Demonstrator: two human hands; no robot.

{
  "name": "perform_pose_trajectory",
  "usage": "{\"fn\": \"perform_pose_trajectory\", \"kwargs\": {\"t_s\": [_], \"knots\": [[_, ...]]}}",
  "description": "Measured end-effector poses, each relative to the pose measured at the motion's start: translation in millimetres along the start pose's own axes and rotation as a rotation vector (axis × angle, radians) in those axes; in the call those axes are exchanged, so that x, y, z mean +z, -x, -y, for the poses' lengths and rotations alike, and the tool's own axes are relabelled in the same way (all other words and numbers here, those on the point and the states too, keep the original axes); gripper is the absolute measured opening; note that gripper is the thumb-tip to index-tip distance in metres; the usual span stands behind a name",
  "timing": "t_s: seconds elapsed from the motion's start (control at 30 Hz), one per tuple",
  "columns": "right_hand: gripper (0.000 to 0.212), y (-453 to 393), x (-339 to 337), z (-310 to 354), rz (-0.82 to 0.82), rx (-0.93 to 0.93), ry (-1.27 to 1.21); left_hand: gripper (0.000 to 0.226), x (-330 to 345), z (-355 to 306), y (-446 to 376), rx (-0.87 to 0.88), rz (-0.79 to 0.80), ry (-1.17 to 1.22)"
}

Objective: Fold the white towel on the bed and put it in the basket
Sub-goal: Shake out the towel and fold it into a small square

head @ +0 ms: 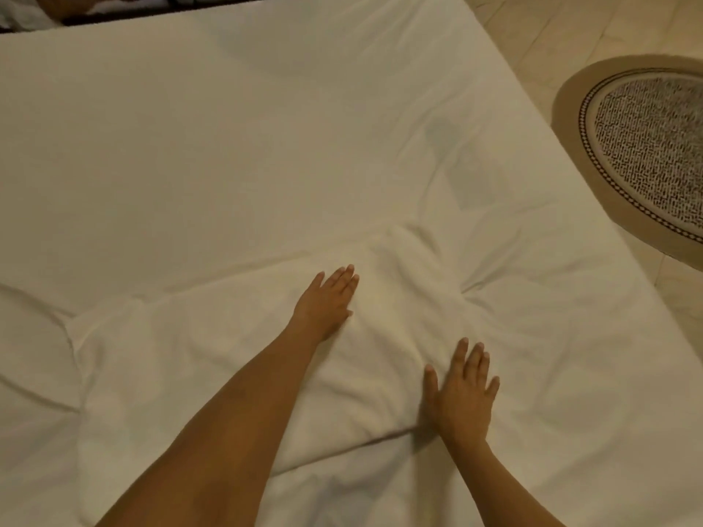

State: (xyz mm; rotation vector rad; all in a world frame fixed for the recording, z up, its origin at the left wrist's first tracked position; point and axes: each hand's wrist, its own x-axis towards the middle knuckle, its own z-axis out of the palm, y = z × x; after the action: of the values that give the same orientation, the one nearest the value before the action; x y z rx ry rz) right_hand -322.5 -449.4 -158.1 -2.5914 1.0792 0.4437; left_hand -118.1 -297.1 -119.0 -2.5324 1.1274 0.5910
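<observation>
The white towel [198,359] lies spread and rumpled across the near part of the bed [228,146], which is covered by a white sheet. My left hand [327,298] rests flat on the towel near its far edge, fingers extended. Flat as well, my right hand [462,393] presses on the towel's right end, fingers spread. Neither hand grips anything. No basket is in view.
The bed's right edge runs diagonally to a tiled floor [551,28]. An oval patterned rug [646,146] lies on the floor at the right. A dark bed frame or headboard [152,9] shows along the top left.
</observation>
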Motion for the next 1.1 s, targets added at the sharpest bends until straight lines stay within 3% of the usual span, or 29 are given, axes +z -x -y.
{"fn": "perform_pose_trajectory", "kwargs": {"t_s": [0.13, 0.4, 0.6, 0.77, 0.93, 1.0, 1.1], "knots": [[0.065, 21.5, 17.1, 17.6, -0.115, -0.011, -0.047, 0.065, 3.8, 16.7, -0.9, 0.025, 0.057, -0.085], [0.064, 66.5, 58.0, 58.5, -0.101, 0.058, -0.092, 0.067, 27.7, 87.3, 25.1, 0.069, 0.093, -0.132], [0.059, 56.7, 52.3, 67.2, -0.154, 0.148, -0.108, 0.067, 19.8, 117.7, 19.9, 0.131, 0.027, -0.175], [0.071, 7.7, 18.7, 45.2, -0.255, 0.204, -0.137, 0.079, -1.7, 91.6, -22.5, 0.213, -0.036, -0.225], [0.106, -33.9, -3.6, 7.2, -0.032, 0.186, -0.095, 0.098, -32.7, 30.3, -81.3, 0.322, -0.095, -0.271], [0.108, -37.3, -0.7, 0.6, 0.046, 0.173, -0.135, 0.105, -46.5, 5.9, -102.2, 0.362, -0.107, -0.27], [0.103, -34.0, 13.0, -0.8, 0.027, 0.144, -0.15, 0.12, -65.3, -26.7, -129.9, 0.403, -0.07, -0.326]]}}
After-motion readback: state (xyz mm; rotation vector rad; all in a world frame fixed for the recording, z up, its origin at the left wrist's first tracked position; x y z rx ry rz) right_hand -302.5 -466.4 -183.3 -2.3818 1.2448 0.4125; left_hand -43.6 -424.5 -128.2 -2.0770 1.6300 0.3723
